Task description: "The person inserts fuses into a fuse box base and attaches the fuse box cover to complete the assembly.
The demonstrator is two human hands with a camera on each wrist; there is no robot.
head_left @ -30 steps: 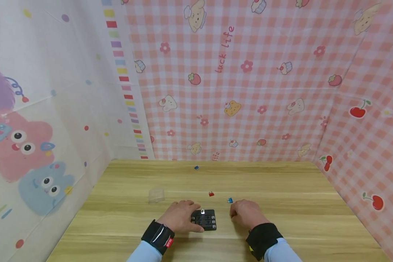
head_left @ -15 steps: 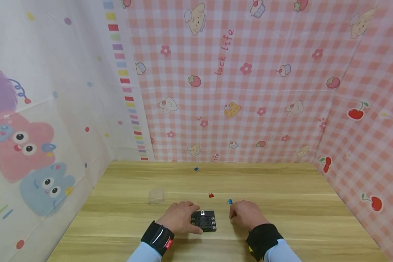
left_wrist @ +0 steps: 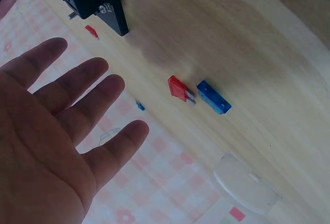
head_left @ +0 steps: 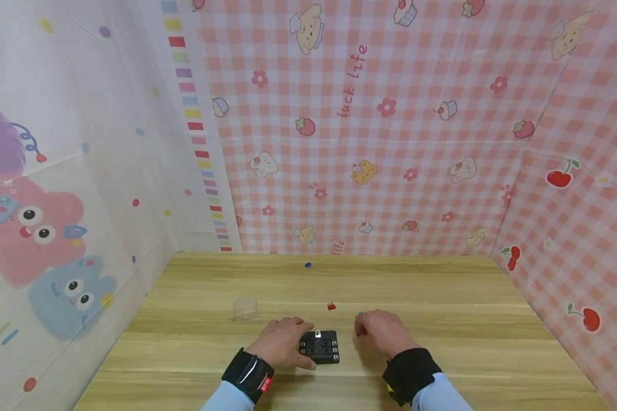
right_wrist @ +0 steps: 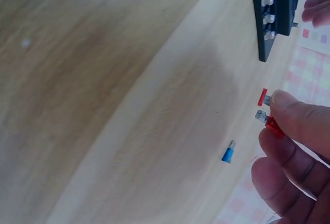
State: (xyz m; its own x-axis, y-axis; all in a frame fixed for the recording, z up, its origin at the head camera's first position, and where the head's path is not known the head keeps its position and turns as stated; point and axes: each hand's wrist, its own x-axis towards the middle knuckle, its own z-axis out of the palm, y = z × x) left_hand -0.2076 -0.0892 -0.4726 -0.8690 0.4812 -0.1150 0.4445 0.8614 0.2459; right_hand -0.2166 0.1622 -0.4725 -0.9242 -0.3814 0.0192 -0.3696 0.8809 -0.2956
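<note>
My right hand [head_left: 384,333] pinches a red piece [right_wrist: 274,127] between thumb and finger, its metal prong poking out. My left hand [head_left: 281,342] has its fingers spread at the left edge of the black block [head_left: 320,347], which sits on the wooden table [head_left: 442,297] between my hands; I cannot tell whether they touch. A blue piece [right_wrist: 227,154] lies near my right fingertips, a clear cover [head_left: 245,308] beyond my left

From my seat, head view: left hand [head_left: 281,342] low, just left of centre, fingers [left_wrist: 93,105] extended, thumb apart. Right hand [head_left: 385,334] lower right of centre, pinching. I see left forearm [head_left: 229,397] and right forearm [head_left: 440,395] along the bottom edge.
</note>
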